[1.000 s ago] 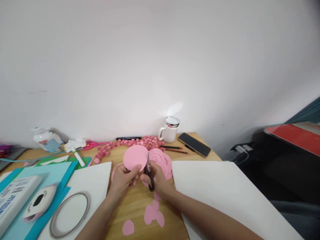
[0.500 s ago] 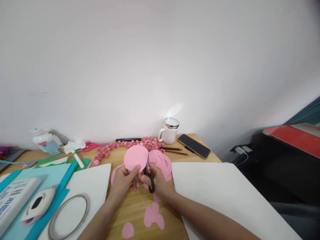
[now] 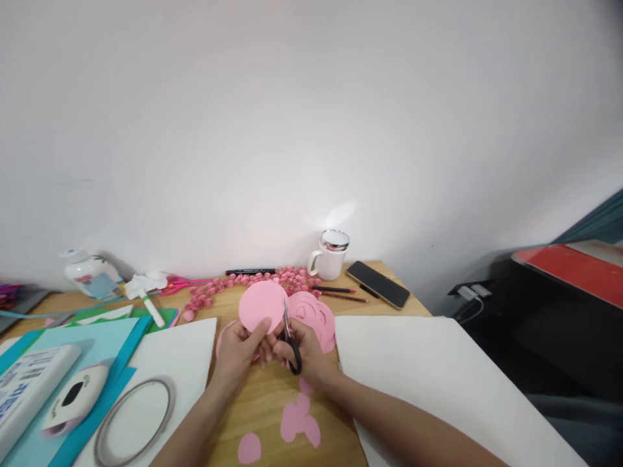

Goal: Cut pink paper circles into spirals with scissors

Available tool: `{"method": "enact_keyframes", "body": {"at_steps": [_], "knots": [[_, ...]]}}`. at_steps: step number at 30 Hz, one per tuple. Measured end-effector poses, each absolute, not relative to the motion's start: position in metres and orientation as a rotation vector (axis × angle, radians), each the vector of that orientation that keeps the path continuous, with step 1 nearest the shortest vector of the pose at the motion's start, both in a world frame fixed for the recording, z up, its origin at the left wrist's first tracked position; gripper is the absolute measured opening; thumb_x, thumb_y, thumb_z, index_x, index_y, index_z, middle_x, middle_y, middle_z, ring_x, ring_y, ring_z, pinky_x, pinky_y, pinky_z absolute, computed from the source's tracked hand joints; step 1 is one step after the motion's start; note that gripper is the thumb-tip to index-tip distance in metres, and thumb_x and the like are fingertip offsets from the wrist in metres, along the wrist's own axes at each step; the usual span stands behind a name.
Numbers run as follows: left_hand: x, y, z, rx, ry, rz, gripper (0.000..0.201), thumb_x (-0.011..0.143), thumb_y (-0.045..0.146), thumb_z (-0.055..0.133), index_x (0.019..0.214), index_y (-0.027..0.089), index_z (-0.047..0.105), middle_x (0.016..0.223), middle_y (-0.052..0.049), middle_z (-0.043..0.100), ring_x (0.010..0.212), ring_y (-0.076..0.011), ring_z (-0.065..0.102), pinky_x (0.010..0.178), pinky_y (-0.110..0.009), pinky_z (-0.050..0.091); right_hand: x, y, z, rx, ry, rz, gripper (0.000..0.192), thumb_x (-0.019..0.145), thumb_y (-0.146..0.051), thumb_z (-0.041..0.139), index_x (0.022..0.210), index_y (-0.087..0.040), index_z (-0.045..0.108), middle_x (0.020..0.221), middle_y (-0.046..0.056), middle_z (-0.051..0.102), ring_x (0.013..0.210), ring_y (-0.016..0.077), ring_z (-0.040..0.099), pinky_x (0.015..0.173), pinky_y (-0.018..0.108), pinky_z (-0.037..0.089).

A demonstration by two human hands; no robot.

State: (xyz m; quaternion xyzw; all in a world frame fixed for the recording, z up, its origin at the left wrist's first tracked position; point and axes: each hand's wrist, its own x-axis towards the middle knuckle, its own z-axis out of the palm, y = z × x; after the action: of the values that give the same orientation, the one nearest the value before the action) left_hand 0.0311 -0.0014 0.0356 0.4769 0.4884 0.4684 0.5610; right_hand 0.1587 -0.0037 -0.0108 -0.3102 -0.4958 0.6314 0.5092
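Head view: your left hand pinches a pink paper disc at its lower edge, thumb on the near face, holding it in front of the white mug and to its left. Your right hand grasps the black-handled scissors, also in front of the mug and a little left of it, with the blades pointing up along the disc's right edge; I cannot tell whether they touch the paper. Just in front of the mug, partly behind your right hand, lies a pile of pink cut paper. Small pink scraps lie farther out in front of it. Pink curled pieces spread leftward from beside the mug, and a phone lies near its right side.
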Motion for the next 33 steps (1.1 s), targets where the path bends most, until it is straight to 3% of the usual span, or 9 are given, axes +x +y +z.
{"method": "enact_keyframes", "body": {"at_steps": [8,21,27,33], "knots": [[0.030,-0.003,0.038,1.132,1.210,1.106,0.038,0.063,0.036,0.069,0.038,0.014,0.051,0.025,0.003,0.044,0.025,-0.0054,0.036,0.030,-0.017,0.023,0.158,-0.004,-0.003,-0.734,-1.106,1.524,0.041,0.061,-0.025,0.074,0.088,-0.022,0.043,0.062,-0.006,0.054,0.050,0.0087,0.045,0.047,0.020,0.032],[0.030,-0.003,0.041,1.140,1.211,1.127,0.041,0.066,0.041,0.066,0.040,0.015,0.048,0.027,0.004,0.045,0.026,-0.0035,0.032,0.031,-0.016,0.022,0.158,-0.002,-0.018,-0.816,-1.128,1.523,0.038,0.066,-0.029,0.070,0.092,-0.021,0.043,0.052,-0.010,0.043,0.041,0.0067,0.035,0.038,0.017,0.027],[0.032,-0.003,0.040,1.100,1.173,1.111,0.035,0.067,0.041,0.066,0.048,0.014,0.056,0.032,0.002,0.051,0.027,-0.0052,0.037,0.031,-0.017,0.024,0.157,-0.004,-0.017,-0.789,-1.121,1.528,0.036,0.066,-0.030,0.070,0.089,-0.023,0.044,0.055,-0.009,0.047,0.044,0.0083,0.040,0.042,0.019,0.031],[0.029,-0.002,0.040,1.132,1.226,1.123,0.037,0.063,0.035,0.069,0.038,0.015,0.050,0.027,0.004,0.045,0.028,-0.0044,0.035,0.033,-0.017,0.023,0.159,-0.005,-0.003,-0.767,-1.129,1.523,0.044,0.062,-0.029,0.073,0.091,-0.024,0.041,0.062,-0.006,0.051,0.050,0.0105,0.044,0.046,0.021,0.031]]}}
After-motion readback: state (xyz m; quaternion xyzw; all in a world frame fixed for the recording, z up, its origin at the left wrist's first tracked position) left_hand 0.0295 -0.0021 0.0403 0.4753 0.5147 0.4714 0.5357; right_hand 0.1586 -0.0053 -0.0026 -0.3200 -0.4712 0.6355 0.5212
